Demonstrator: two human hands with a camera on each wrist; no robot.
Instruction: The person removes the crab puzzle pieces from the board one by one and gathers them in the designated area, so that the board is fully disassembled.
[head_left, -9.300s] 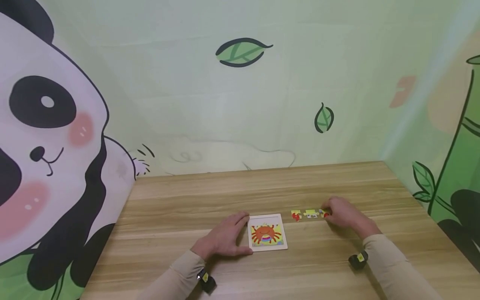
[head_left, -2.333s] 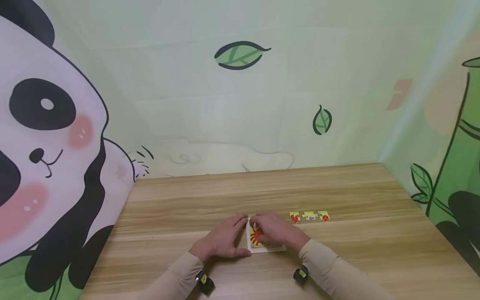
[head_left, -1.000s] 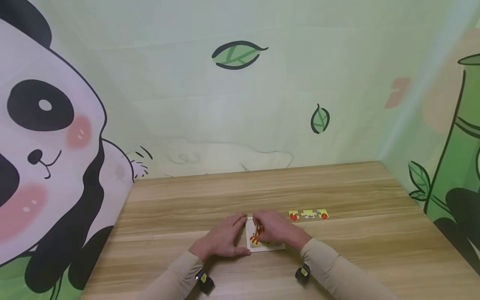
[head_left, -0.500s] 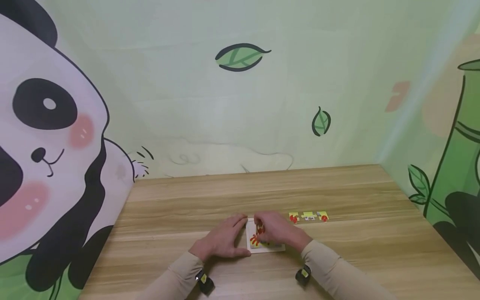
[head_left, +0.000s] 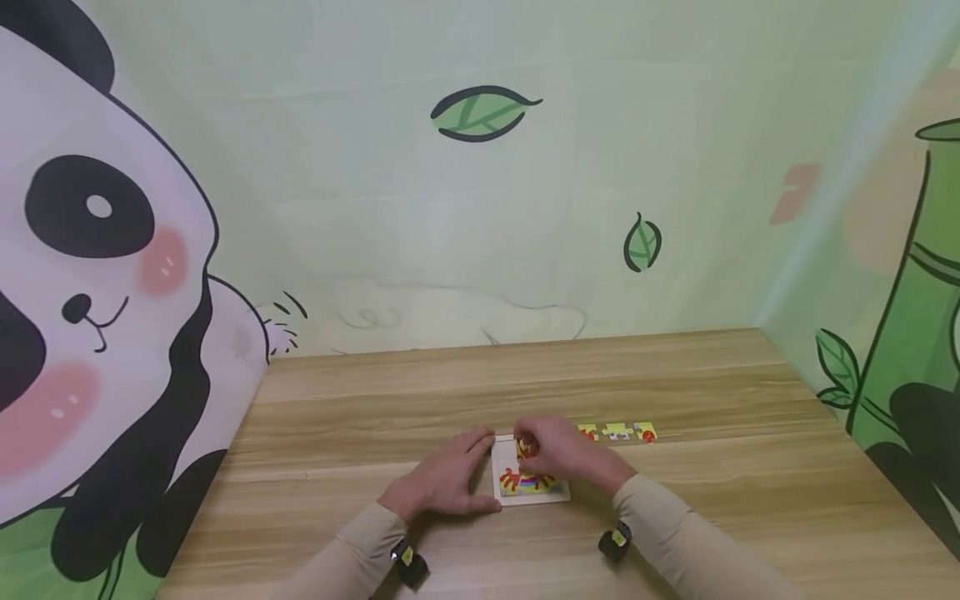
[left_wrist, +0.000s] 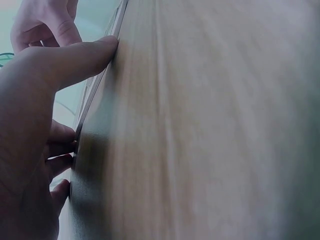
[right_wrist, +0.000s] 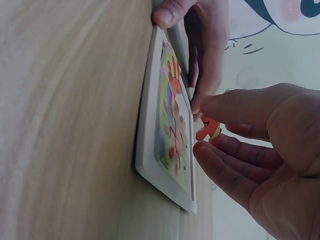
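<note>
A jigsaw puzzle in a white frame [head_left: 558,501] lies on the table, showing part of a red crab on yellow. Bare white backing shows in its upper left part. My left hand [head_left: 444,475] rests at the frame's left side, its thumb touching near the lower corner and its fingers near the upper one. Just over the puzzle, my right hand [head_left: 562,450] pinches a small red-and-yellow puzzle piece [right_wrist: 209,127] between thumb and fingertips, clear of the frame in the right wrist view. The hand hides the frame's upper right part in the head view.
Behind the frame to the right lie loose puzzle pieces in a row: a red-and-yellow one [head_left: 587,432] partly behind the right hand, a yellow one [head_left: 617,432], and one with a red patch [head_left: 645,432]. The wooden table [head_left: 360,400] meets a panda-printed backdrop.
Over nine seconds, my right hand has come from the loose pieces to the frame and lifted a piece out, baring white backing. It has just shifted right with it; my left hand stays.
</note>
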